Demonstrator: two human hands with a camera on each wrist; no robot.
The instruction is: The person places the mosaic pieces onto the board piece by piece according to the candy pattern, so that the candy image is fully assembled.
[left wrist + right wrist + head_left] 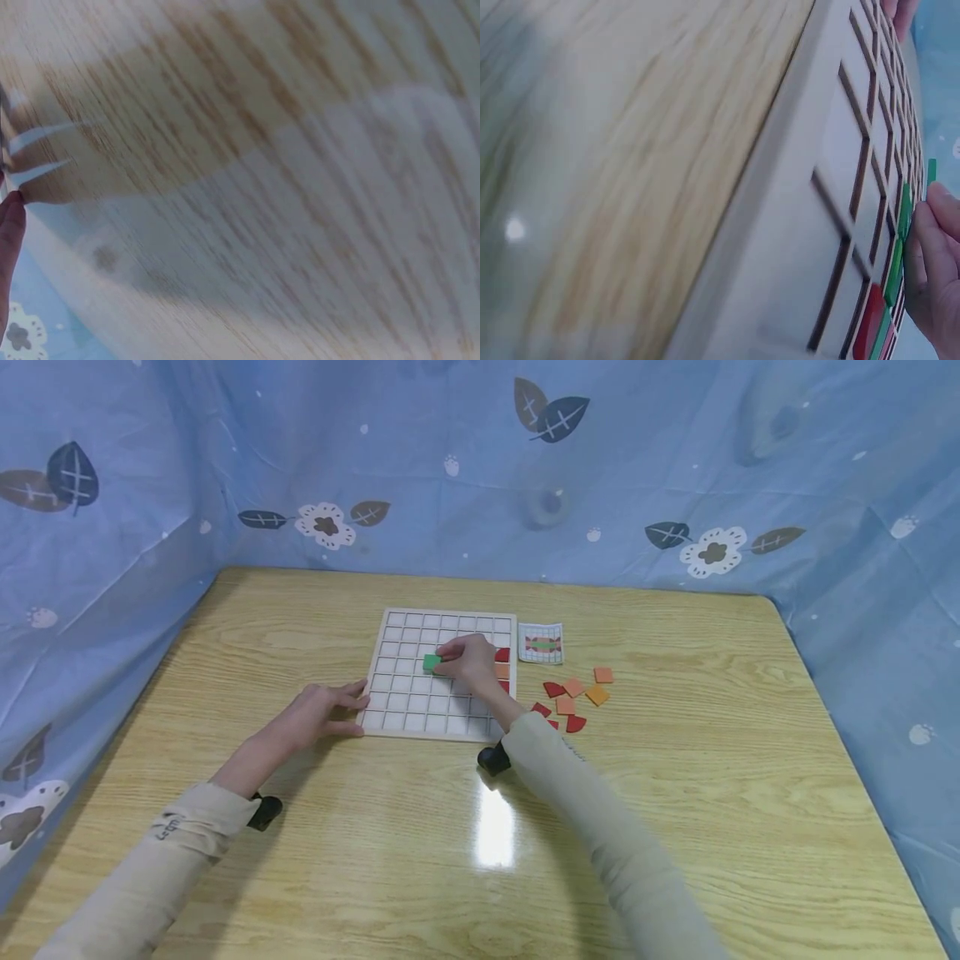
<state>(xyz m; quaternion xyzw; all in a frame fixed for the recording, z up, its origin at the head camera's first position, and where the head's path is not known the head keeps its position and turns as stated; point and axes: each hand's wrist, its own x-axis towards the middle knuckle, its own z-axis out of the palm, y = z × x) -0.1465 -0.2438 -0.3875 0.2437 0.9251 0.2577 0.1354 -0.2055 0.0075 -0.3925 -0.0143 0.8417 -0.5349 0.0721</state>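
A white grid board (408, 702) lies on the table. Between thumb and fingers, my right hand (471, 662) pinches a green square tile (431, 663) over the middle of the board. The right wrist view shows the held green tile (931, 171) standing on edge, with other green tiles (893, 274) and a red quarter-round piece (868, 322) in the cells below. Red pieces (503, 655) and an orange square (502, 671) sit in the board's right column. My left hand (318, 714) touches the board's left edge with spread fingers.
Right of the board lies a small pattern card (542, 644). Loose orange squares (566, 705) and red quarter-round pieces (576, 723) are scattered below it, some partly behind the right sleeve. A blue patterned cloth (465, 485) hangs behind the wooden table (712, 760).
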